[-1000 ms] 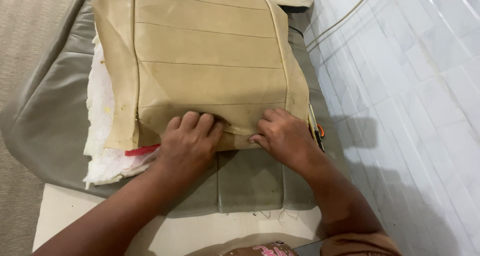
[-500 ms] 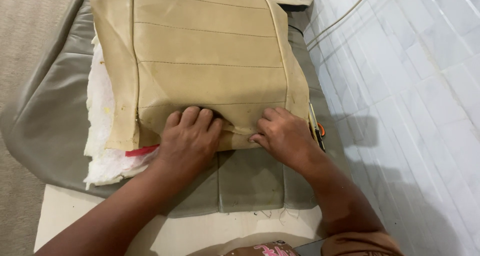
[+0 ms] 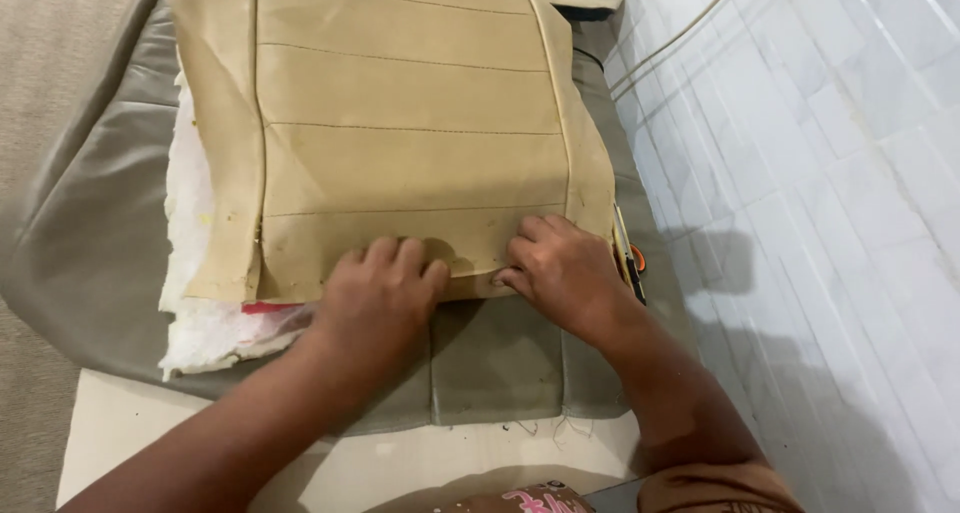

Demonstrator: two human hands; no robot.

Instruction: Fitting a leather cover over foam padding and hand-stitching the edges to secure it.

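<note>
Pressing a tan seat cover flat over grey upholstery

White foam padding frayed at left; left hand curled knuckles-down on cover's near edge, clasping nothing; right hand pinching that hem. Soft, light, pliable, stitched in ribs; likely best gripped along seamed edges. White tile floor beyond.

Left hand is sliding slightly right along the near edge of the tan seat cover, knuckles now closer to the right hand. Red strip is showing less beside the left wrist.
</note>
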